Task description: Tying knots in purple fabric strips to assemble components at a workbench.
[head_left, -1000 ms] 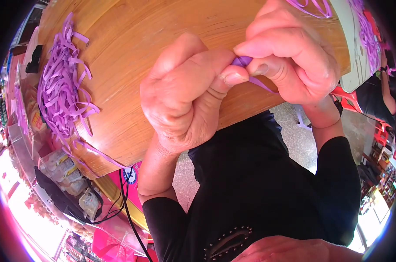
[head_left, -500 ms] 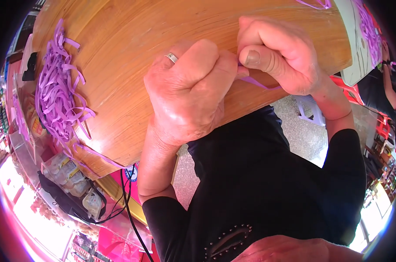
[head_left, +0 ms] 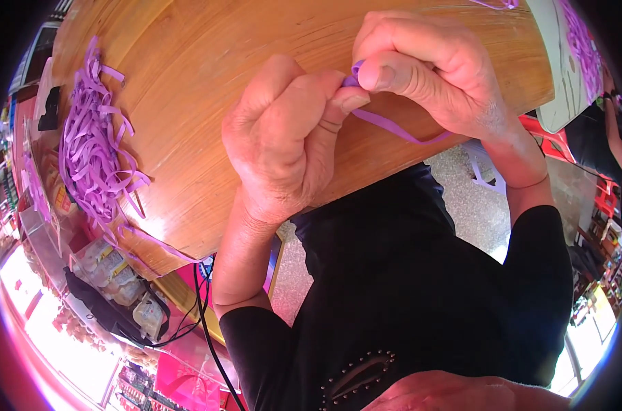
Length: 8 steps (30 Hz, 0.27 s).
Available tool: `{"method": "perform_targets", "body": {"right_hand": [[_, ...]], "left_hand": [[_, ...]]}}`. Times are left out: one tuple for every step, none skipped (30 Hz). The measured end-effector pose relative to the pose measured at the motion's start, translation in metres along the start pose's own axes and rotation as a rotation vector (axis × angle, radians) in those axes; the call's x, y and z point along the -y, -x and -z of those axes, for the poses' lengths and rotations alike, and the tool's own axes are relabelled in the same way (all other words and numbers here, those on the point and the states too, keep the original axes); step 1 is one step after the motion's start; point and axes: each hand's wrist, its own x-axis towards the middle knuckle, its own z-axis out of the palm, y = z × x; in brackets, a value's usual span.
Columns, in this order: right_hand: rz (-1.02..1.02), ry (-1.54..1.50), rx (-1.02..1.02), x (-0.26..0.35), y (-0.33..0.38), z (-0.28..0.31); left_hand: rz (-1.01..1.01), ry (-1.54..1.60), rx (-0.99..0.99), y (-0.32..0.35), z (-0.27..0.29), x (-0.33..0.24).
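Observation:
A narrow purple ribbon (head_left: 400, 131) is pinched between my two hands, above the near part of the wooden table (head_left: 208, 96). My left hand (head_left: 283, 133) grips it between thumb and forefinger. Close beside it, my right hand (head_left: 427, 72) pinches a small loop of the same ribbon with thumb and bent forefinger. One length of ribbon curves down to the right beneath my right hand. The other fingers of both hands are curled in, so part of the ribbon is hidden.
A tangled heap of purple ribbons (head_left: 95, 151) lies along the table's left edge, with strands trailing over the side. Further ribbons (head_left: 581, 51) sit on a white surface (head_left: 561, 89) at far right. Black cables (head_left: 200, 308) hang below the table; red stools (head_left: 547, 140) stand at right.
My hands have turned and opened out slightly at the fingertips, so the pinched ribbon and its small loop now show. The right hand has shifted a little left and up.

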Motion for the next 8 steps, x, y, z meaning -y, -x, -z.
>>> {"method": "perform_targets", "body": {"right_hand": [[0.231, 0.086, 0.011, -0.013, -0.002, 0.004], [0.462, 0.168, 0.024, -0.022, -0.006, 0.005], [0.692, 0.249, 0.035, -0.025, -0.008, 0.004], [0.693, 0.246, 0.035, -0.014, -0.003, 0.005], [0.233, 0.165, 0.022, 0.013, -0.002, 0.003], [-0.227, 0.086, 0.011, 0.035, -0.003, 0.004], [-0.379, 0.051, 0.032, 0.046, -0.008, 0.007], [-0.539, 0.029, 0.046, 0.058, -0.014, 0.015]], "left_hand": [[0.021, -0.005, 0.000, -0.001, 0.001, -0.001], [0.023, -0.007, 0.000, -0.001, 0.002, 0.000], [0.030, -0.014, -0.012, -0.001, 0.004, 0.000], [0.038, -0.021, -0.024, -0.001, 0.005, 0.000], [0.045, -0.032, -0.027, 0.000, 0.009, 0.000], [0.052, -0.051, -0.011, 0.000, 0.012, -0.001], [0.058, -0.065, 0.006, 0.000, 0.013, -0.001], [0.035, -0.023, 0.000, -0.001, 0.011, -0.001]]}}
